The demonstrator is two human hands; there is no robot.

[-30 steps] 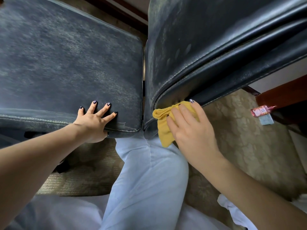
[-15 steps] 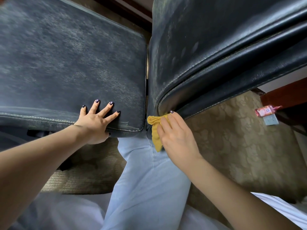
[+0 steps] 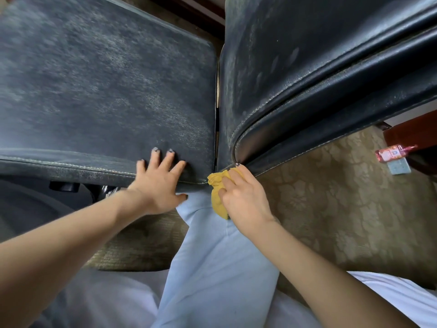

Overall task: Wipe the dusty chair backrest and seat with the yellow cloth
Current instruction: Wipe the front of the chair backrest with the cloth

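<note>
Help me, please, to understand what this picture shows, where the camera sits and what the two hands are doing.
There is no machine here: a person works with bare hands. The single picture comes from a wide-angle camera worn on the head, looking down past the person's light blue trousers. Two dark, dusty leather chair cushions fill the top; I cannot tell which is the seat and which the backrest. The left hand lies flat, fingers spread, on the near edge of the left cushion. The right hand holds a crumpled yellow cloth against the lower corner of the right cushion. Underneath is a beige patterned carpet, and a small pink bottle shows at the right edge.
</note>
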